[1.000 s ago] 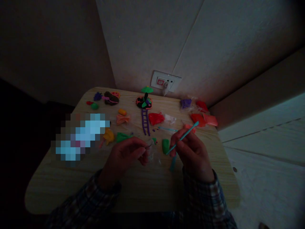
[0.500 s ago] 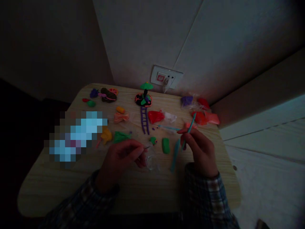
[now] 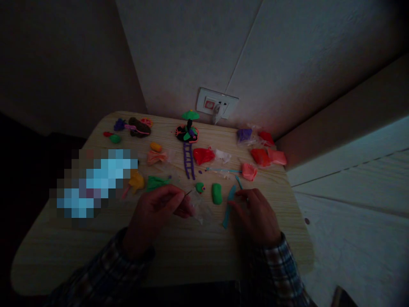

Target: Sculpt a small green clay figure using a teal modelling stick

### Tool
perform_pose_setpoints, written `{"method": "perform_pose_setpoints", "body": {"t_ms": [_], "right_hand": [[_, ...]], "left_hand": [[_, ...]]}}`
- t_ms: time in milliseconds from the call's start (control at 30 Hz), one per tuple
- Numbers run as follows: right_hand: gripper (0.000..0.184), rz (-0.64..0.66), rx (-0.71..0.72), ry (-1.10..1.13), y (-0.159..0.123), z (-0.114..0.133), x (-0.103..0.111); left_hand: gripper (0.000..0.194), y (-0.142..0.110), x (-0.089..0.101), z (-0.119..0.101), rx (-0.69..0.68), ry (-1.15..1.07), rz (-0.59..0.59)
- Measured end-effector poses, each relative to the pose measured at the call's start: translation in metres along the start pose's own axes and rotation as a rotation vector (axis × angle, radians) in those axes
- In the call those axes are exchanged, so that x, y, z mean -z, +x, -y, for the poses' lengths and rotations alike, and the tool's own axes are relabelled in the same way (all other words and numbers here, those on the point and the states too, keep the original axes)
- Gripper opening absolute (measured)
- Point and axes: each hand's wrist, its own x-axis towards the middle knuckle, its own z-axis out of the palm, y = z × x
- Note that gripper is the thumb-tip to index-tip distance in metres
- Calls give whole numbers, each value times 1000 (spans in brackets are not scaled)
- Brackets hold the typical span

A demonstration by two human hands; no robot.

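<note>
My left hand [image 3: 161, 213] is closed, pinching a thin dark sliver [image 3: 188, 193] between thumb and forefinger. A crumpled clear plastic bag [image 3: 201, 215] hangs or lies beside those fingers. My right hand [image 3: 260, 217] is low over the table, its fingers bent around a slim teal modelling tool [image 3: 239, 182] whose lower part the hand hides. Its thumb and forefinger tips reach the flat teal clay knife [image 3: 228, 213]; whether they touch it is unclear. Between the hands lie a green clay block [image 3: 217, 194] and a small green clay head [image 3: 200, 187].
At the back stands a black clay base [image 3: 182, 134] with a green umbrella [image 3: 191, 115] and purple ladder [image 3: 188, 162]. Bagged red clay [image 3: 204, 156], pink clay [image 3: 249, 171] and green clay [image 3: 156, 182] lie around. A blurred-out patch [image 3: 99, 183] covers the left. A wall socket [image 3: 217, 103] is behind.
My right hand has lowered the slim teal tool toward the table beside the flat knife, uncovering the pink clay. My left hand keeps its pinch. The whole view has shifted slightly.
</note>
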Motion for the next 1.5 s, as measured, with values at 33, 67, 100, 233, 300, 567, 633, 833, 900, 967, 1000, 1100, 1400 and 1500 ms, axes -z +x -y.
{"method": "perform_pose_setpoints", "body": {"t_ms": [33,67,100,233,300,567,633,833,900,967,1000,1100,1400,1500], "right_hand": [[25,-2,-42,-25,-2,5,-2],[24,3,-84,-45,-2,8,-5],[22,15,-126,-57,-3,10,-7],[13,179,-226,-69,1,11,-7],[12,238,-260,-92,2,12,-5],[11,116,-308,99,-4,10,15],[15,59,-265,383,-3,15,24],[3,-101,-70,1109,6,64,31],[2,-96,-55,1200,8,76,28],[3,-101,-38,1232,10,81,24],[4,-106,-25,1232,10,83,22],[5,-105,9,1206,11,84,19],[4,-101,22,1210,12,83,15],[4,-87,11,1189,11,83,15]], "left_hand": [[17,-1,0,1,-12,-7,7],[15,-1,0,1,-24,-15,12],[13,-2,0,1,-33,-21,14],[10,-3,0,-1,-78,-40,2],[10,-3,0,-1,-105,-42,-4],[21,-3,1,0,-107,-26,40],[24,-3,0,0,-91,-34,57],[22,-4,1,4,-102,-8,80],[21,-4,2,4,-107,9,85],[20,-4,1,2,-111,23,82],[20,-5,1,1,-112,31,77],[21,-5,0,-1,-120,56,77],[23,-6,3,2,-143,87,115],[24,-6,3,2,-155,89,122]]}}
